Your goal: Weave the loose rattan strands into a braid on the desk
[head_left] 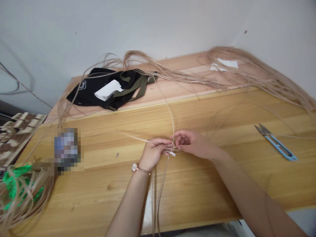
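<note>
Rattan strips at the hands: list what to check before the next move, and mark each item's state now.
1. Left hand pinches the rattan strips where they cross: ok.
2. Right hand grips the same spot: ok.
3. Tightness where they cross: cannot tell, the fingers hide it.
4. Strip ends hang free over the near edge of the table: ok.
5. Thread snips lie apart on the table, to the right of the right hand: ok.
6. Strip bundle at the back looks tangled, with strands over the black bag: not ok.
</note>
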The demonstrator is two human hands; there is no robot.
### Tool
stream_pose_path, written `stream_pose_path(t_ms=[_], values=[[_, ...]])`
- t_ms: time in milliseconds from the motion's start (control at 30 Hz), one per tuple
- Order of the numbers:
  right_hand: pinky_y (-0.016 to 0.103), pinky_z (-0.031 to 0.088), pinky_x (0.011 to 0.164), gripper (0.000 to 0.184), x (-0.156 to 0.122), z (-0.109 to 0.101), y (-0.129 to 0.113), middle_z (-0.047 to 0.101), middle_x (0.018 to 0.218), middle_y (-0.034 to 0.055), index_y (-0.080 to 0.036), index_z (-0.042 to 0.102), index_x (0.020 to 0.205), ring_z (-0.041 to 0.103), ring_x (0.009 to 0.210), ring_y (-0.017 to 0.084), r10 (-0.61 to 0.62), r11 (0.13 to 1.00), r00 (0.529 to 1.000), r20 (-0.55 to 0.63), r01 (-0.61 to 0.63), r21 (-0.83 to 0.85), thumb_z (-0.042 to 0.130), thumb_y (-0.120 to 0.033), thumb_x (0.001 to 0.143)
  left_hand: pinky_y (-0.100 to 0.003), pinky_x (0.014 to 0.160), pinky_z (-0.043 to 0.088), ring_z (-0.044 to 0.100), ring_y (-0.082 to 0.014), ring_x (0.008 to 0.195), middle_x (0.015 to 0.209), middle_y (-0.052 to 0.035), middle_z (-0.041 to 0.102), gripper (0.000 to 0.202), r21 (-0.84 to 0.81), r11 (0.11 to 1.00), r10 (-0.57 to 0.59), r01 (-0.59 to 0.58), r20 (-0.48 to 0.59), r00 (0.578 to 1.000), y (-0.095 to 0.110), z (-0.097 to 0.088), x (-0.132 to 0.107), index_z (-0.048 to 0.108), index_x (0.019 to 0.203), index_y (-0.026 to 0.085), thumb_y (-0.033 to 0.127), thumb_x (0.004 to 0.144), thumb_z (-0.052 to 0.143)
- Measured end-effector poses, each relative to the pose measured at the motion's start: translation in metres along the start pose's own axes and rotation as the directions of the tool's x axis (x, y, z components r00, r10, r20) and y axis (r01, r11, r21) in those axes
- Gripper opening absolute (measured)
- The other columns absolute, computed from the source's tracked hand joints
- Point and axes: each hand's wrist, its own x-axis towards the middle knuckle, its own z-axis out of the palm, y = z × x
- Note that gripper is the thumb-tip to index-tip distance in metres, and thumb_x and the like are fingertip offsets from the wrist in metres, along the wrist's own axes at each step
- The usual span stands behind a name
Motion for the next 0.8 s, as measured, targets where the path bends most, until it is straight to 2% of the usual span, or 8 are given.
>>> stream_pose_path(t_ms=[800], values=[[0.021,0.042,0.066,0.029,-0.0011,-0.0049,0.0058,0.056,0.075,0.0,-0.015,0.048,0.096,0.052,0.068,0.008,0.018,1.0,1.0,0.024,-0.018,0.008,0.057,-0.016,0.068,-0.021,0.048,0.048,0.062,-0.0143,0.056,0.062,-0.0052,0.067,0.015,0.004,1.0,-0.011,0.011,0.043,0.999,0.0014,-0.0027,-0.0007,0.067,0.072,0.011,0.012,0.058,0.061]])
